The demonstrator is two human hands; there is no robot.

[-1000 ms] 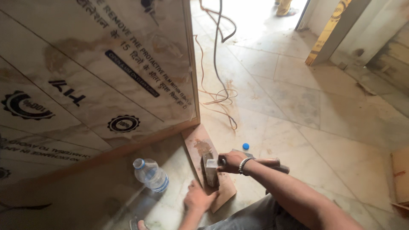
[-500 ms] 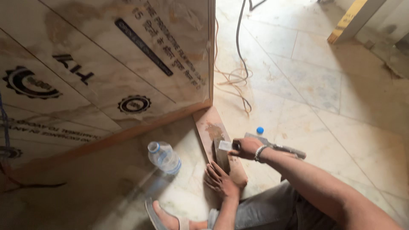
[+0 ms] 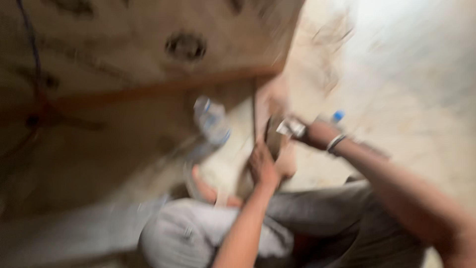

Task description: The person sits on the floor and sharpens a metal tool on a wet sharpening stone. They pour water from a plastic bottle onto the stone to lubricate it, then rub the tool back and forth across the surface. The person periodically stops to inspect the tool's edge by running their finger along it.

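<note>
- The view is badly blurred, so fine detail is hard to read.
- A narrow wooden board [image 3: 270,106] lies flat on the tiled floor [image 3: 396,89], one end just beside the lower edge of a large printed plywood sheet [image 3: 124,49] that leans up at the left.
- The left hand [image 3: 265,166] presses down, palm flat and fingers spread, on the near end of the wooden board; judging by the posture, it pins the piece so it does not slide.
- The right hand [image 3: 317,134], with a bangle at the wrist, is clenched around the handle of a hand tool [image 3: 290,128] with a pale metal head; whether it is a small plane or a hammer cannot be told.
- The tool's head sits on or just above the board, just beyond the left hand's fingertips, so both hands work close together on the same short stretch of wood.
- A clear plastic water bottle [image 3: 212,121] lies on the floor left of the board, near the left hand but apart from it.
- A small blue cap [image 3: 337,115] sits on the floor just behind the right hand.
- The person crouches low; a sandalled foot [image 3: 208,188] rests by the board's near end, perhaps as a brace.
</note>
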